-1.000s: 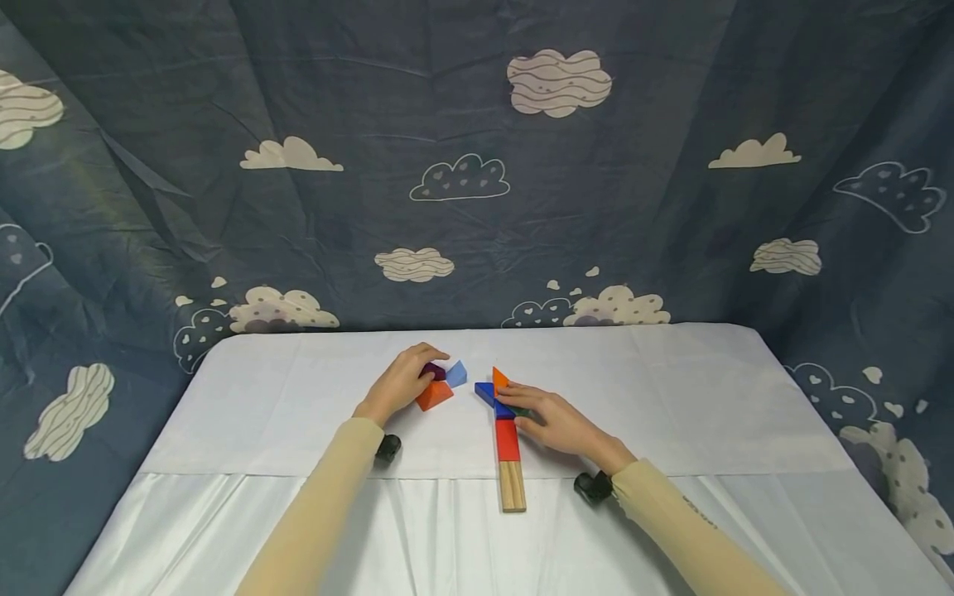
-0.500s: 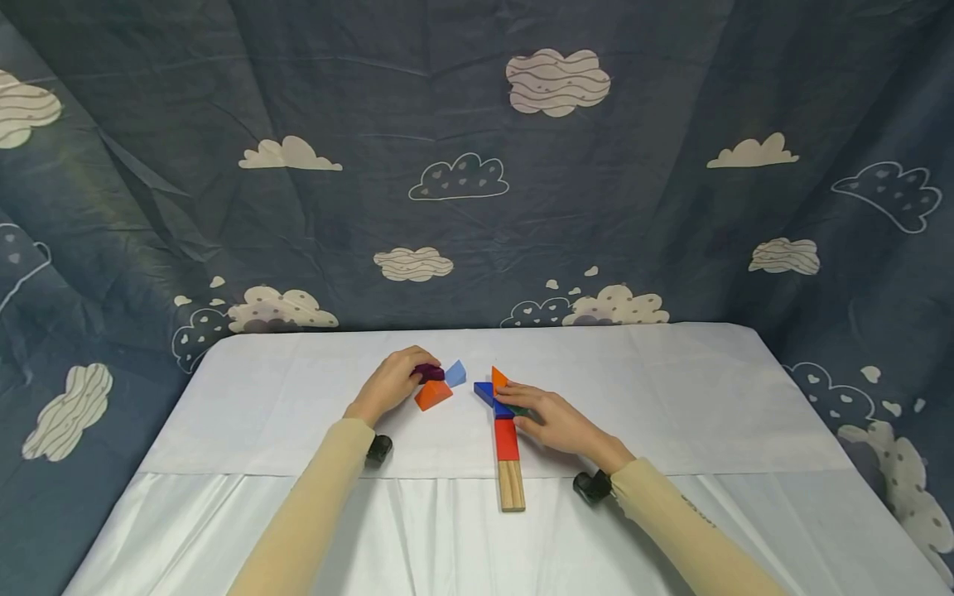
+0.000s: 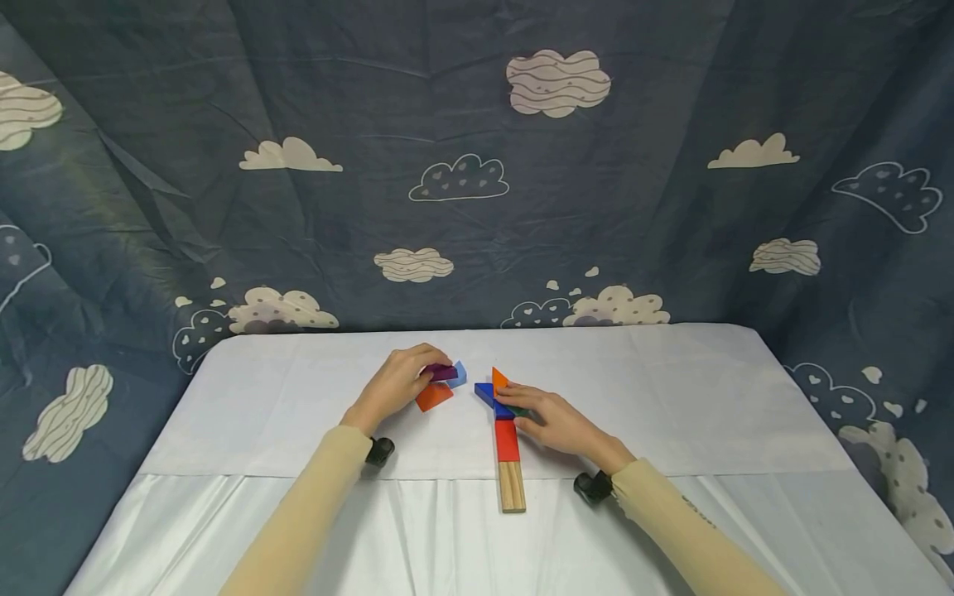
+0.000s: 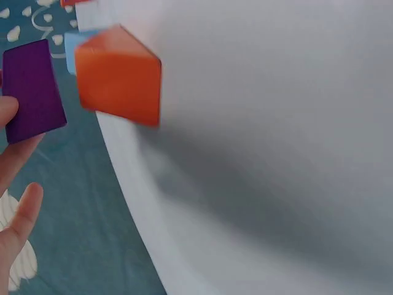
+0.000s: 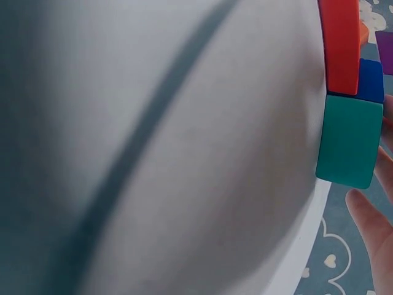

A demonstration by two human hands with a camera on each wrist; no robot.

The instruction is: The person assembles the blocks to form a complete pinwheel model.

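My left hand [image 3: 393, 382] pinches a purple block [image 4: 34, 92] between thumb and fingers, lifted beside two loose blocks. One is an orange-red triangular block [image 3: 434, 397] just below it; the other, a light blue block [image 3: 460, 375], is partly hidden behind the purple one. My right hand [image 3: 557, 424] rests on a group of blocks to the right, fingers fairly straight. That group has an orange pointed block [image 3: 498, 377] on top, blue blocks [image 3: 484, 391], and a green block [image 5: 350, 140] mostly under the fingers in the head view. Below them lies a red block [image 3: 508, 440].
A plain wooden block [image 3: 512, 487] continues the column below the red one. Everything lies on a table with a white cloth [image 3: 641, 372]. Behind it hangs a dark curtain [image 3: 462, 91] with cloud prints.
My left hand first drew back slightly to the left with the purple block, then moved back right, tilting it up in front of the light blue block. The right hand stays put.
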